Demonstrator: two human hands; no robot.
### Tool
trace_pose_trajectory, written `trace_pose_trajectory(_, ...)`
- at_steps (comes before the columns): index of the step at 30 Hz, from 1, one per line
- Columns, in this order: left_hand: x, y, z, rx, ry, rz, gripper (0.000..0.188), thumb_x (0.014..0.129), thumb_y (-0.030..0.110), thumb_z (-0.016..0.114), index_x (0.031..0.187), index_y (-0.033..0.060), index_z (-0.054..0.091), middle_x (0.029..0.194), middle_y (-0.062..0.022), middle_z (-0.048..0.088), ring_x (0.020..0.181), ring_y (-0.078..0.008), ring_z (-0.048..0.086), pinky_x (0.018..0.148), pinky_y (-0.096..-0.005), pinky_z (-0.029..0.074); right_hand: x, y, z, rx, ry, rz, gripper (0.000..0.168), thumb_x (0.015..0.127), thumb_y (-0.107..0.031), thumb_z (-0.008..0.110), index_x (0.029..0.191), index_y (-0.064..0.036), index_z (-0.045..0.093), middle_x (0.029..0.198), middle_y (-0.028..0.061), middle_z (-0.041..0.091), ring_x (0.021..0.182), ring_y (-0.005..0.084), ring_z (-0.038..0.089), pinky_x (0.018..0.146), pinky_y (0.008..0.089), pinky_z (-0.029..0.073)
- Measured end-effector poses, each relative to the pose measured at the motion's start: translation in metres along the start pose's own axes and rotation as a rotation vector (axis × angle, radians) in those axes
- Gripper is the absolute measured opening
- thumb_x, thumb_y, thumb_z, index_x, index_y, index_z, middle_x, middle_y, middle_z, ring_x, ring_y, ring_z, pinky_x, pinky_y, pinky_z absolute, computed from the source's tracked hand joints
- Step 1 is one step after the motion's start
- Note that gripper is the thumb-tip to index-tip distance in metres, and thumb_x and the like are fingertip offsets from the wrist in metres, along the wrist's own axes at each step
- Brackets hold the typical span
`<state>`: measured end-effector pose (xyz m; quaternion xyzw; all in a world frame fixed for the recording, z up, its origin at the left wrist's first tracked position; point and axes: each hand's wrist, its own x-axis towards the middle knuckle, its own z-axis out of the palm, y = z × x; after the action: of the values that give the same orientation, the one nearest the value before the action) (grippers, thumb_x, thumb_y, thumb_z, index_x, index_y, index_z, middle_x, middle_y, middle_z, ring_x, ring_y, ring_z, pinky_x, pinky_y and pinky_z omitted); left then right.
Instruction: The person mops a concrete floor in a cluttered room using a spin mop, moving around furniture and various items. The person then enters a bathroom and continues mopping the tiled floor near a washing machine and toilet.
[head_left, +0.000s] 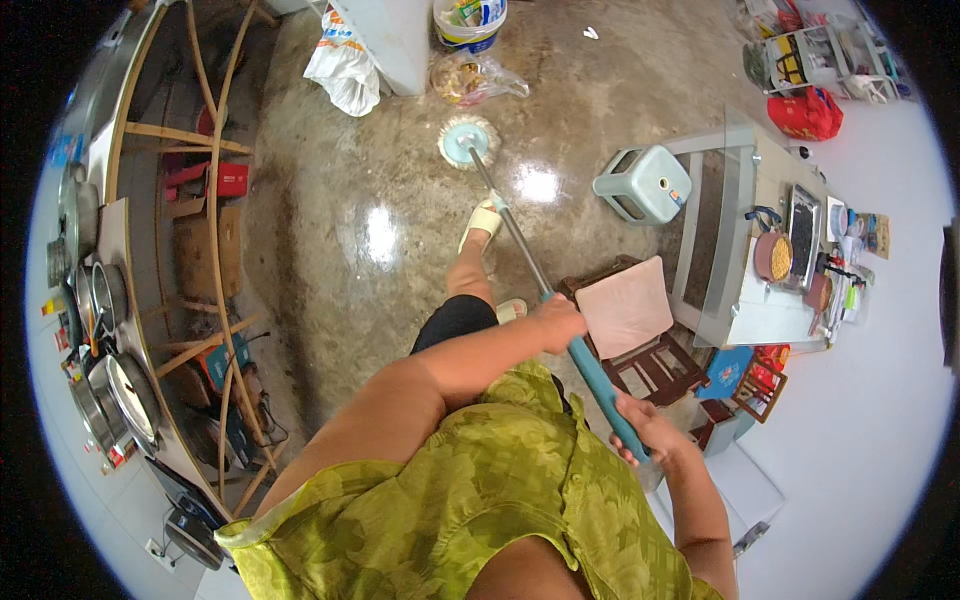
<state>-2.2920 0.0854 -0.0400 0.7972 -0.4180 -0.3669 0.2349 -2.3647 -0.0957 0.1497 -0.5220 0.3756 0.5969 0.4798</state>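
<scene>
A round spin mop (469, 142) with a pale blue head and white fringe rests on the wet, shiny concrete floor (337, 172). Its metal pole runs down to a long teal grip. My left hand (562, 323) is closed around the upper part of that grip. Lower down, near the handle's end, my right hand (646, 429) wraps around it. The mop head lies beyond my forward foot, which wears a cream slipper (484, 219). Just past the mop head is a clear plastic bag (476, 80) with brownish contents.
A pale plastic stool (646, 185) and a wooden chair with a pink seat (626, 307) stand at right, beside a glass-edged table (757, 300). A bucket (470, 26) and a white bag (341, 71) are ahead. Shelving with wooden braces (217, 225) and pots lines the left.
</scene>
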Motion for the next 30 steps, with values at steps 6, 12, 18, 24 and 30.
trace_pose_trajectory(6,-0.018,-0.09,0.019,0.018,0.214,-0.012,0.016,0.057,0.009,0.067,0.068,0.0203,0.064,0.072,-0.0038,0.06,0.079,-0.0251,0.056,0.08,-0.038,0.038,0.062,-0.037,0.029,0.049,-0.126,-0.109,0.051,0.094,-0.039,0.041,0.141,-0.024,0.025,0.059,0.0058,0.051,0.039,0.0122,0.047,0.033,0.0263,0.04)
trace_pose_trajectory(12,-0.023,-0.053,0.039,0.046,0.08,-0.012,0.012,0.055,0.015,0.067,0.064,0.0199,0.063,0.07,-0.0038,0.06,0.073,-0.0265,0.055,0.074,-0.0399,0.038,0.054,0.017,0.032,0.148,-0.075,-0.097,0.053,0.093,-0.036,0.045,0.14,-0.019,0.027,0.062,0.0038,0.051,0.041,0.0118,0.048,0.033,0.0258,0.039)
trace_pose_trajectory(18,0.003,0.062,0.068,-0.099,-0.149,0.173,0.005,0.067,0.02,0.069,0.069,0.019,0.065,0.064,-0.0038,0.057,0.072,-0.0245,0.057,0.071,-0.0392,0.037,-0.039,0.101,-0.007,0.171,0.104,-0.162,0.062,0.083,-0.01,0.062,0.138,-0.015,0.033,0.069,0.0036,0.056,0.043,0.0091,0.044,0.039,0.0227,0.034)
trace_pose_trajectory(24,0.004,0.025,0.039,-0.23,0.046,0.089,0.011,0.066,0.015,0.068,0.075,0.0208,0.064,0.07,-0.0021,0.058,0.078,-0.0242,0.057,0.074,-0.0392,0.036,-0.03,0.052,-0.008,0.2,0.291,-0.179,0.052,0.084,-0.006,0.059,0.133,-0.008,0.042,0.073,0.0068,0.062,0.043,0.0078,0.047,0.034,0.0208,0.029)
trace_pose_trajectory(30,-0.021,-0.087,0.007,-0.11,0.365,-0.268,0.021,0.066,0.013,0.067,0.085,0.0219,0.064,0.09,0.0002,0.059,0.103,-0.022,0.05,0.098,-0.048,0.024,0.044,-0.052,0.025,0.083,0.147,-0.303,0.051,0.087,-0.011,0.056,0.135,-0.013,0.039,0.08,0.0047,0.06,0.046,0.0068,0.046,0.035,0.0193,0.031)
